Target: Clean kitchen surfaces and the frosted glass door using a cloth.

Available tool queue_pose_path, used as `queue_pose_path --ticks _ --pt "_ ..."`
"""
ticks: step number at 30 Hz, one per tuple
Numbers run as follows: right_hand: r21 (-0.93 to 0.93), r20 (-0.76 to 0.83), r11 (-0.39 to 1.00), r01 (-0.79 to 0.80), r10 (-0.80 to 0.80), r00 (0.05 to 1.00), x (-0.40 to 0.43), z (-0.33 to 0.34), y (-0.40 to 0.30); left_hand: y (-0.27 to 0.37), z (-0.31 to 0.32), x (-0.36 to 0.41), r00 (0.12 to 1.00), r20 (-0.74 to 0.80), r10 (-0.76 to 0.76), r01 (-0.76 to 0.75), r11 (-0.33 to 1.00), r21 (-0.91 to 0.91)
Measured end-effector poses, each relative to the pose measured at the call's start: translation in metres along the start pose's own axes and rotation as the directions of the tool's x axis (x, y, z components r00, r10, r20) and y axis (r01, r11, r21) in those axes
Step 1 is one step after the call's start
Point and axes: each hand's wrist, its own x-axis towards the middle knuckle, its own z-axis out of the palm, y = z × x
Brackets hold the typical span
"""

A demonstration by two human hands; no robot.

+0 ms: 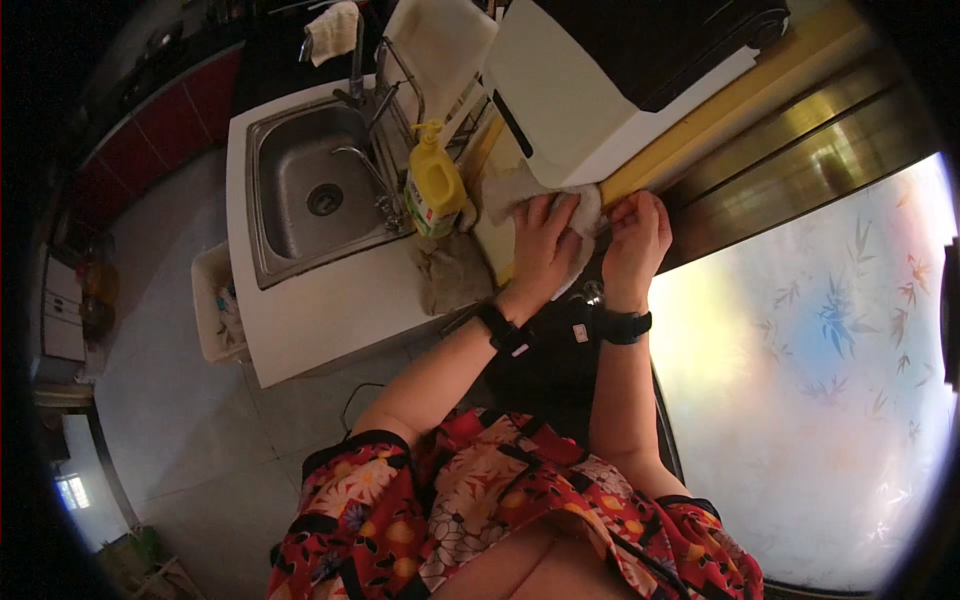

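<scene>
My left hand point(541, 247) rests on a whitish towelling cloth point(517, 187), its fingers spread over the folds. The cloth lies on a yellow surface point(491, 234), against the lower front of a white appliance point(574, 112) with a black top. Just right of the cloth is my right hand point(636, 244), fingers bent and fingertips close to a yellow ledge point(626, 187). Whether they pinch anything is hidden. A black band circles each wrist. Left of my left hand, a yellow pump bottle point(435, 184) stands behind a crumpled grey-brown cloth point(454, 276).
A steel sink point(300, 187) is set into a white counter point(330, 307), with a faucet point(356, 82) behind it. A dish rack point(401, 67) stands beside the sink. Frosted glass with leaf patterns point(795, 375) lies to the right. A waste bin point(210, 300) hangs left of the counter.
</scene>
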Motion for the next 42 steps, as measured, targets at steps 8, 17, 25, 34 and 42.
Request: queue_pose_path --ticks 8,17,25,34,42 --pt "0.047 0.023 0.999 -0.009 0.008 1.0 0.005 0.0 -0.003 -0.034 0.001 -0.036 0.994 0.093 -0.065 0.068 0.997 -0.03" --pt "-0.025 0.016 0.999 -0.032 0.032 0.999 0.004 -0.007 -0.01 0.013 -0.004 0.007 0.996 0.088 0.01 -0.004 0.998 -0.063" --pt "0.06 0.048 0.998 -0.011 0.008 0.999 0.007 -0.006 -0.007 -0.025 -0.005 -0.03 0.99 0.14 -0.028 0.037 0.997 -0.062" --pt "0.0 0.023 1.0 -0.019 0.019 1.0 0.007 -0.004 -0.012 0.012 -0.011 0.012 0.999 0.045 -0.028 0.036 0.982 -0.185" --pt "0.032 0.012 0.999 -0.008 0.008 1.0 0.018 0.011 -0.009 0.001 -0.022 0.01 0.961 0.2 -0.193 0.249 0.918 -0.309"
